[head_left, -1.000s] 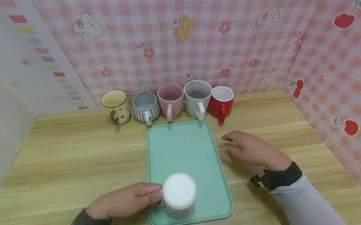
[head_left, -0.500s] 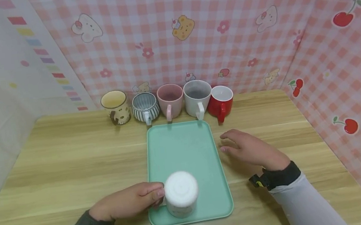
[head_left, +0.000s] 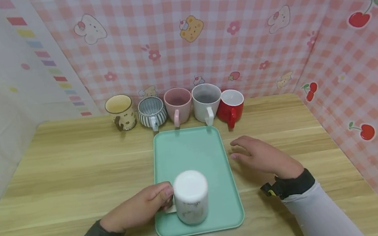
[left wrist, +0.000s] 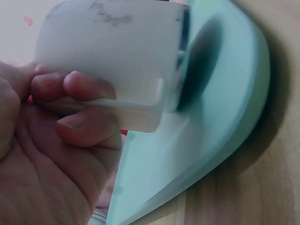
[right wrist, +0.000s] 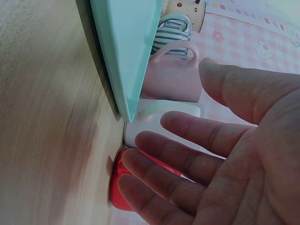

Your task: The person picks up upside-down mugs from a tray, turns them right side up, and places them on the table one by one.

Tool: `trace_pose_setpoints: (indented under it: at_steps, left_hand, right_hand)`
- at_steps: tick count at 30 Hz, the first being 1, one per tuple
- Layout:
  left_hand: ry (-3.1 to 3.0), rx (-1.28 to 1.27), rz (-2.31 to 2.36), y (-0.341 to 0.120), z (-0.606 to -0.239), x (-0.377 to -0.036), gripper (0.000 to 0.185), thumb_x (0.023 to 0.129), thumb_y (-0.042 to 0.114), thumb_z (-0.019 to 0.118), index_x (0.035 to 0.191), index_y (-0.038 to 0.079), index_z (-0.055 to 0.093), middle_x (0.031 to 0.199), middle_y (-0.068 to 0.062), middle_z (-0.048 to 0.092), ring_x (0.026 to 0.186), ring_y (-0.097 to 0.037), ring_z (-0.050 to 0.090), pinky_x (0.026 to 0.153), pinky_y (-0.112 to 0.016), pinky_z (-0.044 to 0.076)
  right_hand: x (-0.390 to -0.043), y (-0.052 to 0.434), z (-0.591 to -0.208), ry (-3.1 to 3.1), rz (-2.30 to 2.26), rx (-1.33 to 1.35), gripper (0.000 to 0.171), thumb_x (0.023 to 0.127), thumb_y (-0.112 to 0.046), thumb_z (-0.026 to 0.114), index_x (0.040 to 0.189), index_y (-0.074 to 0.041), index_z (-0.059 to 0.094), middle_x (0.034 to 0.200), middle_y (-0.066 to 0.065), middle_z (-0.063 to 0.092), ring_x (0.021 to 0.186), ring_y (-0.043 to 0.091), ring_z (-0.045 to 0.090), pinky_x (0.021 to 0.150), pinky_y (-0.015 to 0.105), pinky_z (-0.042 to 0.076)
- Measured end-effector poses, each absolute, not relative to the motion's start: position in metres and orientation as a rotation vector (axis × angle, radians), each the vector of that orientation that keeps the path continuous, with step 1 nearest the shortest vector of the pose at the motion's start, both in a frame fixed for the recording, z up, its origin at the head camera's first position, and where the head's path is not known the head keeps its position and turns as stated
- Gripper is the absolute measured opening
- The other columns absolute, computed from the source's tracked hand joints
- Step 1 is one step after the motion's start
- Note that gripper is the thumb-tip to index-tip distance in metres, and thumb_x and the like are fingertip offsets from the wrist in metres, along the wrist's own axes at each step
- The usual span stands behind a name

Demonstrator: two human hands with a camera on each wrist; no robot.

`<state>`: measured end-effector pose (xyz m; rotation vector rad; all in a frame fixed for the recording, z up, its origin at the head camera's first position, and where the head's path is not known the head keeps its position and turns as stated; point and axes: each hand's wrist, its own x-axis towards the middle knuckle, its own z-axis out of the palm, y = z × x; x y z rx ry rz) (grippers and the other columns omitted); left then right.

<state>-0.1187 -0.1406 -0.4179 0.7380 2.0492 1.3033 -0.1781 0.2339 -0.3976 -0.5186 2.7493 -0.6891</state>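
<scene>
Left hand point(head_left: 138, 210) pinching the handle of an upside-down white ceramic mug point(head_left: 191, 196), thumb and curled fingers point(left wrist: 70, 86) clamped on it, base up, rim tipped off the mint-green rectangular plastic tray point(head_left: 193, 152) beneath. Right hand point(head_left: 261, 155) spread flat on the light wooden table point(head_left: 69, 170), fingers relaxed, just beside the tray's edge. Beyond its fingertips, a glossy red ceramic mug point(head_left: 231, 107), then a tall white mug point(head_left: 206, 102).

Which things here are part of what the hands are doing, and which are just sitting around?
In use: left hand, white mug, green tray.
Lying about: right hand, yellow mug, striped mug, pink mug, grey mug, red mug.
</scene>
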Motion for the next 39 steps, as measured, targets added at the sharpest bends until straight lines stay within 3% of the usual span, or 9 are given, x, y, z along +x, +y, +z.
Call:
trace_pose_setpoints:
  at_steps: [7, 11, 21, 28, 39]
  left_hand:
    - [2.050, 0.719, 1.497, -0.136, -0.419, -0.119, 0.044, 0.116, 0.033, 0.027, 0.090, 0.004, 0.048, 0.083, -0.004, 0.050, 0.077, -0.018, 0.051, 0.071, -0.026, 0.046]
    - [1.962, 0.697, 1.634, -0.134, -0.418, -0.122, 0.047, 0.116, 0.034, 0.024, 0.088, 0.002, 0.044, 0.083, -0.005, 0.049, 0.071, -0.015, 0.047, 0.066, -0.022, 0.044]
    - [1.579, 0.451, 2.072, -0.114, -0.404, -0.133, 0.042, 0.112, 0.052, 0.029, 0.095, 0.014, 0.037, 0.086, 0.003, 0.038, 0.078, -0.011, 0.043, 0.069, -0.020, 0.039]
    - [1.235, 0.330, 2.302, -0.087, -0.391, -0.137, 0.035, 0.111, 0.050, 0.028, 0.103, 0.016, 0.035, 0.085, 0.005, 0.036, 0.079, -0.009, 0.044, 0.064, -0.019, 0.035]
    - [0.743, 0.047, 2.553, -0.041, -0.385, -0.147, 0.038, 0.111, 0.048, 0.020, 0.089, 0.021, 0.036, 0.074, 0.010, 0.038, 0.072, -0.004, 0.044, 0.058, -0.015, 0.031]
  right_hand:
    - [-0.178, 0.234, -0.397, 2.743, -0.706, -0.517, 0.053, 0.103, -0.035, 0.066, 0.145, -0.005, 0.056, 0.144, 0.017, 0.061, 0.136, 0.037, 0.056, 0.111, 0.059, 0.047]
    - [-0.178, 0.234, -0.396, 2.743, -0.702, -0.518, 0.052, 0.103, -0.035, 0.065, 0.145, -0.006, 0.056, 0.143, 0.016, 0.062, 0.136, 0.037, 0.057, 0.111, 0.059, 0.047]
    - [-0.177, 0.233, -0.394, 2.741, -0.716, -0.498, 0.051, 0.103, -0.031, 0.066, 0.146, -0.005, 0.056, 0.144, 0.017, 0.061, 0.137, 0.038, 0.056, 0.111, 0.059, 0.047]
    - [-0.177, 0.232, -0.394, 2.748, -0.716, -0.495, 0.051, 0.102, -0.032, 0.066, 0.145, -0.006, 0.056, 0.145, 0.017, 0.061, 0.138, 0.039, 0.055, 0.112, 0.059, 0.047]
    - [-0.176, 0.230, -0.393, 2.744, -0.722, -0.493, 0.051, 0.102, -0.032, 0.066, 0.145, -0.007, 0.057, 0.145, 0.016, 0.061, 0.137, 0.039, 0.056, 0.110, 0.060, 0.048]
